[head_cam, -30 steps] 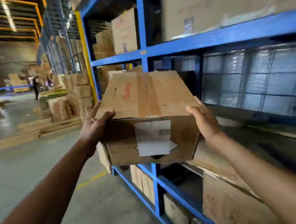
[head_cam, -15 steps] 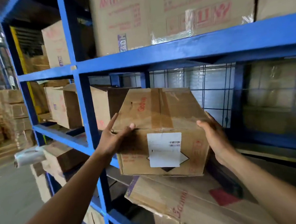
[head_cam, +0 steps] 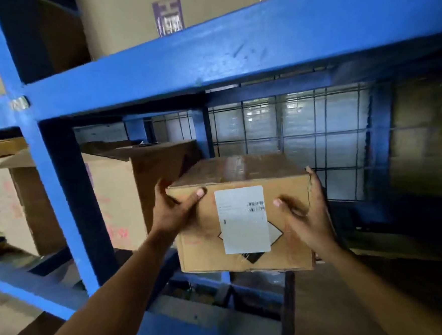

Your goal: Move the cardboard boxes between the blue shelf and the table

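You hold the cardboard box [head_cam: 240, 215] with both hands inside the middle bay of the blue shelf [head_cam: 232, 48], under its upper beam. Your left hand [head_cam: 174, 209] clasps the box's upper left corner, thumb on the front face; your right hand [head_cam: 305, 213] clamps the right edge, thumb lying across the front beside the white label [head_cam: 242, 219]. Each grip is closed on the box. A larger carton [head_cam: 127, 189] stands just left of it, and wire mesh [head_cam: 304, 138] backs the bay.
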{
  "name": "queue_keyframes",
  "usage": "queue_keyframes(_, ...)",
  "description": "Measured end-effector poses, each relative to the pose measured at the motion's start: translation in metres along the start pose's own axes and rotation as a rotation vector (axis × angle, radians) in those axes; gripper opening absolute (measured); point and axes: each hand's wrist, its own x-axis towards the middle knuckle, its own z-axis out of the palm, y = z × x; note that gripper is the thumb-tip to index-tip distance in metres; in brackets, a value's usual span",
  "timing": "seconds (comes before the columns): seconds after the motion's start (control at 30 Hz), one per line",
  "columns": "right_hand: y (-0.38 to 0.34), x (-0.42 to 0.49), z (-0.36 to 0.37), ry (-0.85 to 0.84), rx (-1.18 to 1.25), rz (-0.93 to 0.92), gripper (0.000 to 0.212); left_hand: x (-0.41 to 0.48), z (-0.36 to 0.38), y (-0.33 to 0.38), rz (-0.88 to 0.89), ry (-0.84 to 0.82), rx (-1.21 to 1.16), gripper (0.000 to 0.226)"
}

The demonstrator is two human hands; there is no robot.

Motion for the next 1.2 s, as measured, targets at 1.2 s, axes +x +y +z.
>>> queue_keyframes(1.2,-0.177,-0.197,0.099,-0.868,0.143,-0.428,0.04,-0.321,-0.183,0.09,-0.078,0.403,0.858,0.051)
